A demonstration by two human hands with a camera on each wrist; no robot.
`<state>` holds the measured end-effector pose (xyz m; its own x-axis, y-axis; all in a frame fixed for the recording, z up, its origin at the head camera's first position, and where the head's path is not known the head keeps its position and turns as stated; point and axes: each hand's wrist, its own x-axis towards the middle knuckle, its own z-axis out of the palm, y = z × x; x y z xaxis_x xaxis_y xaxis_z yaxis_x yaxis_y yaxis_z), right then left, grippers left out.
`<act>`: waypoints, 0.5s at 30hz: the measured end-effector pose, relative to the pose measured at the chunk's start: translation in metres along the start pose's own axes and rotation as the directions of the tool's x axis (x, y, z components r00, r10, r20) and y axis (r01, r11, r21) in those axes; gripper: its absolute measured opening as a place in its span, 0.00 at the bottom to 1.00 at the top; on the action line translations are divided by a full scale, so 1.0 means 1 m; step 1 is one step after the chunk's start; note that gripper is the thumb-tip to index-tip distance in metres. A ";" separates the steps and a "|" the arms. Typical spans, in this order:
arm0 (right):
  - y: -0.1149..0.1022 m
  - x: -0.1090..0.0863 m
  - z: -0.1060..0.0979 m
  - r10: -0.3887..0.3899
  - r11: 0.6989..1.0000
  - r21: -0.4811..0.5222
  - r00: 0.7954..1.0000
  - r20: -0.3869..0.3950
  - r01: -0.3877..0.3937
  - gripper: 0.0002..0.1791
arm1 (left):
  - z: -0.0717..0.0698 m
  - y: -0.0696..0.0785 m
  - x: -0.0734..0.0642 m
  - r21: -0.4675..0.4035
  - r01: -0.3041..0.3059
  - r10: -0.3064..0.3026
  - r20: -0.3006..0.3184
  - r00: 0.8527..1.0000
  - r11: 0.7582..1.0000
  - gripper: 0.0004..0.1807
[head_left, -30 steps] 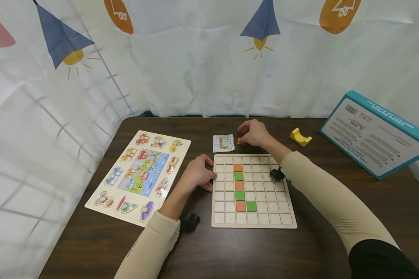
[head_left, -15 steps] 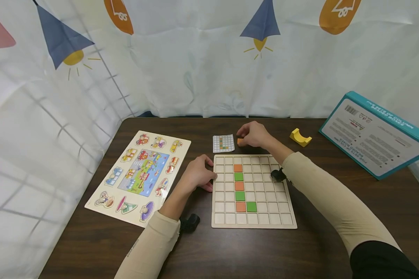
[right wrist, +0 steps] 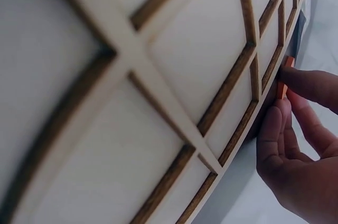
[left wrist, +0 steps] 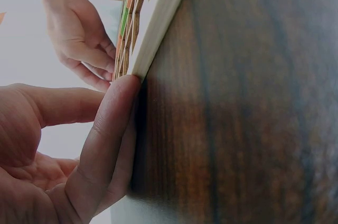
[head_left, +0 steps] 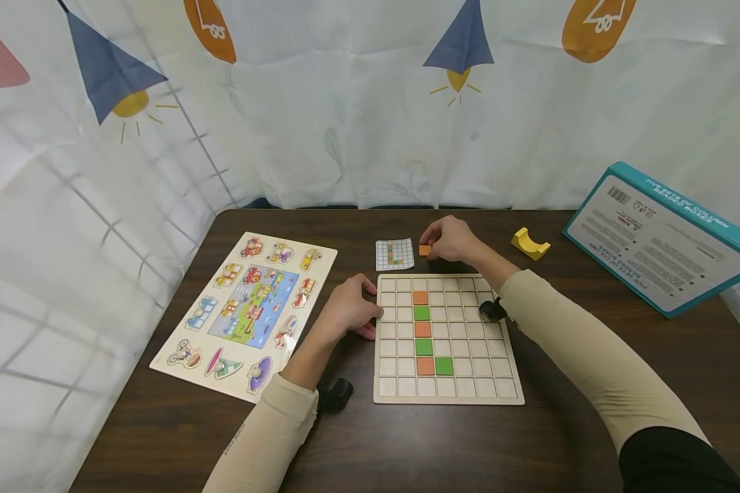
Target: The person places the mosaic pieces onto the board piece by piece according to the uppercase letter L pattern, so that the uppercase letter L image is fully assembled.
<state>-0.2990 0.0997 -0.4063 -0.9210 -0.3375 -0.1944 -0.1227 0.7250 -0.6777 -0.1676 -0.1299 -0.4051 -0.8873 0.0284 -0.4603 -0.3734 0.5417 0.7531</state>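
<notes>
My right hand (head_left: 453,239) pinches a small square orange tile (head_left: 425,250) beyond the far edge of the wooden grid board (head_left: 387,390). In the right wrist view the orange tile (right wrist: 285,78) shows edge-on between the thumb and fingers. My left hand (head_left: 348,307) lies at the board's left side. In the left wrist view, a straight digit of the left hand (left wrist: 100,145) touches the board's pale edge (left wrist: 158,28). On the grid, orange and green tiles alternate in one column, with a green tile (head_left: 445,365) beside the lowest orange one.
A small printed grid card (head_left: 395,254) lies left of the right hand. A picture peg puzzle (head_left: 240,315) is on the left. At the right are a yellow curved block (head_left: 530,244) and a teal-edged box (head_left: 660,239) standing tilted. A white printed curtain (head_left: 345,137) hangs behind the table.
The orange tile at my right fingertips shows more of its face than before, and the fingers on it have shifted slightly. The left hand and the board stay where they were.
</notes>
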 end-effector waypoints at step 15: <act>-0.005 -0.006 -0.005 0.020 0.999 -0.041 1.000 -0.004 -0.020 0.14 | 0.000 0.000 -0.001 -0.003 -0.012 0.012 0.000 1.000 1.000 0.19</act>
<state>-0.2943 0.1012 -0.3985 -0.9249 -0.3206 -0.2046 -0.1192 0.7553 -0.6444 -0.1669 -0.1295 -0.4048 -0.8915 0.0348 -0.4516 -0.3639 0.5387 0.7599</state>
